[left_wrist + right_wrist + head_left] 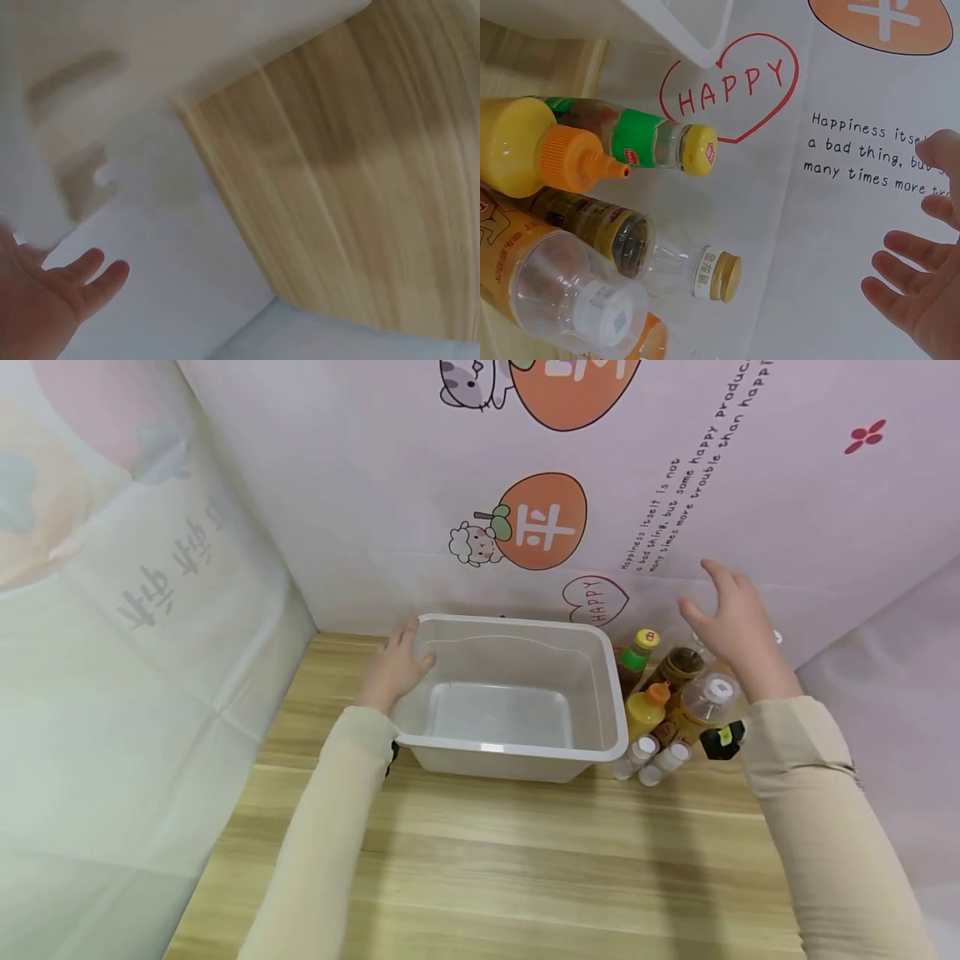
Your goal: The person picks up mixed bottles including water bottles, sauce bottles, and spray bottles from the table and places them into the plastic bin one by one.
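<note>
At the left end of a white plastic bin (491, 746), my left hand (395, 667) is at the rim, thumb over the inside and fingers loosely bent. The left wrist view shows that hand's fingers (101, 289) spread beside the bin's outer wall (150, 45). My right hand (738, 627) is raised above a group of bottles, holding nothing, its fingers apart. Among them are a yellow squeeze bottle (510, 146) with an orange nozzle, a green-labelled bottle (637, 139) with a yellow cap, a gold-capped bottle (671, 262) and a clear-topped bottle (562, 289).
Two small white-capped jars (651, 764) stand by the bin's right front corner. A black item with a yellow-green label (723, 740) sits right of them. Behind the wooden table (480, 860) rises a printed wall covering (360, 485), with white sheeting (150, 693) at the left.
</note>
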`<state>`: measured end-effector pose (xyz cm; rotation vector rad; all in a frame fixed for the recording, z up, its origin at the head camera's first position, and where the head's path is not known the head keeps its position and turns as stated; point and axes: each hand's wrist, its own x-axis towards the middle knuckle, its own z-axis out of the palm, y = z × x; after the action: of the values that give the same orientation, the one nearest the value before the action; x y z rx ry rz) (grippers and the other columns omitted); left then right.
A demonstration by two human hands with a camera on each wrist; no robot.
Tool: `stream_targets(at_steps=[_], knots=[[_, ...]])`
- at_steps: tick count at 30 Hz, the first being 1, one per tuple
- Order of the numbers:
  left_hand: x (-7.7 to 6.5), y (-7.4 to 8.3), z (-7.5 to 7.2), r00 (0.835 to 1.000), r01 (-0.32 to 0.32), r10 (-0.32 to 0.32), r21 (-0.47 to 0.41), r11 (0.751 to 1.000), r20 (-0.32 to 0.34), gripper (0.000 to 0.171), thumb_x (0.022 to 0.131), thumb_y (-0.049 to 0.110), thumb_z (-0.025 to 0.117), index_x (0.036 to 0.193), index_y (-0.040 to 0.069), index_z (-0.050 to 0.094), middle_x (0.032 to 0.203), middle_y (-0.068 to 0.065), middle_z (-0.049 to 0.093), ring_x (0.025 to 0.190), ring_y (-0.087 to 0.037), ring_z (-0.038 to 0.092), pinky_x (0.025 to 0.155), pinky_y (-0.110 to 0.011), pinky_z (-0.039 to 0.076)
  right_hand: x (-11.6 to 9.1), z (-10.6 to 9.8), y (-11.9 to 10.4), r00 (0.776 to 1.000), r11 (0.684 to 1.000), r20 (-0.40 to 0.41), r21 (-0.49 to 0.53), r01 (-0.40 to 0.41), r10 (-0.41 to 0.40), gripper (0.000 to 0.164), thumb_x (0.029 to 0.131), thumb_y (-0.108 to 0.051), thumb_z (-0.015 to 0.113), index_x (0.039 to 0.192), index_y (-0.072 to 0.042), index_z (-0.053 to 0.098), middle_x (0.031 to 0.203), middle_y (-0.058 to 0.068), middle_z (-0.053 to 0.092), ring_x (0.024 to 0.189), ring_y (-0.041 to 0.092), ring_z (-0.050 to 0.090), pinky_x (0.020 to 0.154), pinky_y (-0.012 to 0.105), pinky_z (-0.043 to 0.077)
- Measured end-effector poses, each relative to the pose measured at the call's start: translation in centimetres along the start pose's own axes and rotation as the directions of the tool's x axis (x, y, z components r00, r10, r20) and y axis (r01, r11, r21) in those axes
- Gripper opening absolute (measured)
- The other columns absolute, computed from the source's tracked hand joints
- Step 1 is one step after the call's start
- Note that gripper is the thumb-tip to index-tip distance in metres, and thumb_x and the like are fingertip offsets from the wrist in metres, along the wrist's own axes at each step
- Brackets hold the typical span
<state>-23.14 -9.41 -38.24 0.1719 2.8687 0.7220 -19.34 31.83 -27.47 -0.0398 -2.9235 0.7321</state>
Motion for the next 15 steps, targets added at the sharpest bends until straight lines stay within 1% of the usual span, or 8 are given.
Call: stream_targets(at_steps=[2, 6, 9, 12, 14, 15], knots=[[0.0, -0.4, 0.6, 1.000, -0.009, 0.010, -0.023, 1.000, 0.020, 0.073, 0.097, 0.044, 0.042, 0.155, 0.014, 0.009, 0.161, -0.018, 0.009, 0.140, -0.051, 0.024, 0.114, -0.063, 0.026, -0.3, 0.2, 0.2, 1.000, 1.000, -0.002, 0.003, -0.002, 0.002, 0.068, 0.098, -0.036, 0.040, 0.153, -0.006, 0.013, 0.155, 0.031, 0.015, 0.141, 0.051, 0.017, 0.114, 0.067, 0.016], [0.1, -0.9, 1.5, 1.000, -0.006, 0.008, -0.083, 0.997, 0.025, 0.076, 0.096, 0.041, 0.046, 0.155, 0.015, 0.007, 0.162, -0.016, 0.000, 0.140, -0.052, 0.022, 0.112, -0.065, 0.025, -0.9, 0.6, 0.8, 1.000, 1.000, 0.010, -0.001, -0.020, 0.020, 0.068, 0.098, -0.036, 0.039, 0.153, -0.005, 0.012, 0.154, 0.032, 0.018, 0.140, 0.052, 0.020, 0.112, 0.068, 0.019], [0.1, -1.1, 2.0, 1.000, 0.004, -0.001, -0.108, 0.994, 0.028, 0.080, 0.094, 0.036, 0.052, 0.155, 0.016, 0.003, 0.162, -0.013, -0.006, 0.140, -0.050, 0.024, 0.110, -0.064, 0.031, -1.5, 1.1, 1.3, 0.999, 0.999, 0.023, 0.000, -0.037, 0.037, 0.068, 0.098, -0.035, 0.038, 0.152, -0.003, 0.013, 0.151, 0.034, 0.021, 0.136, 0.054, 0.023, 0.109, 0.069, 0.023], [0.0, -1.1, 2.2, 0.999, 0.004, -0.001, -0.092, 0.996, 0.034, 0.084, 0.093, 0.028, 0.056, 0.155, 0.017, 0.000, 0.162, -0.010, -0.008, 0.135, -0.046, 0.037, 0.105, -0.057, 0.043, -2.2, 1.7, 1.9, 0.999, 0.999, 0.028, 0.001, -0.041, 0.041, 0.066, 0.099, -0.035, 0.038, 0.152, -0.002, 0.015, 0.148, 0.036, 0.027, 0.132, 0.055, 0.028, 0.106, 0.070, 0.027], [0.0, -1.1, 2.2, 0.999, 0.000, 0.003, -0.078, 0.997, 0.035, 0.085, 0.092, 0.021, 0.057, 0.155, 0.017, 0.000, 0.163, -0.010, -0.008, 0.124, -0.043, 0.049, 0.097, -0.051, 0.050, -2.7, 2.1, 2.2, 0.999, 0.999, 0.026, -0.001, -0.034, 0.034, 0.065, 0.099, -0.034, 0.038, 0.151, -0.001, 0.017, 0.146, 0.036, 0.030, 0.130, 0.055, 0.031, 0.105, 0.071, 0.028], [0.0, -1.0, 2.2, 0.999, 0.000, 0.003, -0.068, 0.998, 0.033, 0.085, 0.092, 0.018, 0.057, 0.155, 0.017, 0.001, 0.163, -0.009, -0.008, 0.114, -0.041, 0.055, 0.090, -0.047, 0.053, -2.9, 2.3, 2.4, 0.999, 1.000, 0.021, -0.002, -0.026, 0.026, 0.065, 0.099, -0.034, 0.039, 0.151, -0.001, 0.019, 0.145, 0.036, 0.032, 0.129, 0.055, 0.032, 0.104, 0.071, 0.028]])
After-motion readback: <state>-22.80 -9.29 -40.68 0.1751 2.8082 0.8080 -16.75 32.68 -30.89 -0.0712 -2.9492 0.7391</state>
